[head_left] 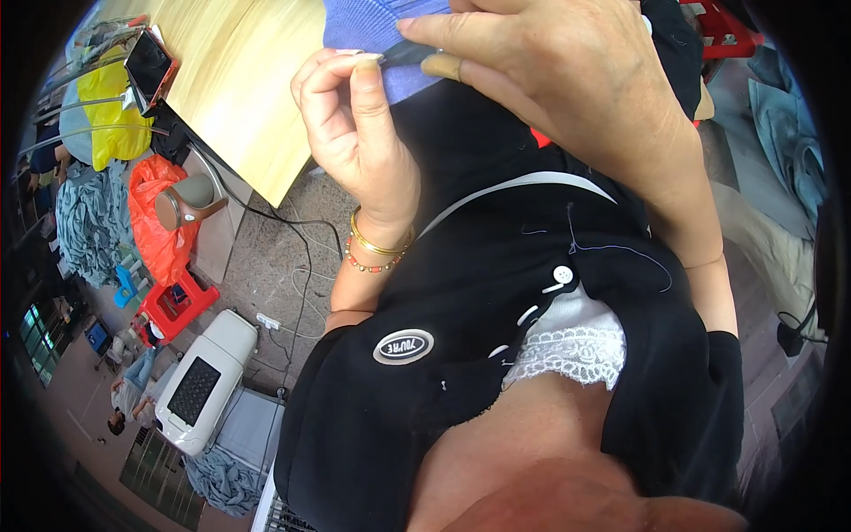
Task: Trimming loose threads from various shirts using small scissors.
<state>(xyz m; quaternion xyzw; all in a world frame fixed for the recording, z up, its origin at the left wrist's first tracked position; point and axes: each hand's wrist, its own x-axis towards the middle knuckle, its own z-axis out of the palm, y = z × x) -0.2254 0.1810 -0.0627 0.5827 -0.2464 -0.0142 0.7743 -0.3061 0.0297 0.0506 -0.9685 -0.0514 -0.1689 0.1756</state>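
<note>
Your left hand (355, 133) pinches the edge of the blue knit fabric (368, 31) at 12 o'clock. Your right hand (567, 80) grips a small dark tool (409, 55) against it. The step appears to be trimming; next, keep the fabric taut. Beyond, at 10 o'clock, lies the wooden table (239, 80).

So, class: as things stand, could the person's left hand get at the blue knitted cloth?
Probably yes. The left hand is raised beside the blue knitted cloth, its fingertips at the cloth's lower edge, with nothing between them. The right hand already presses a small dark tool there.
</note>
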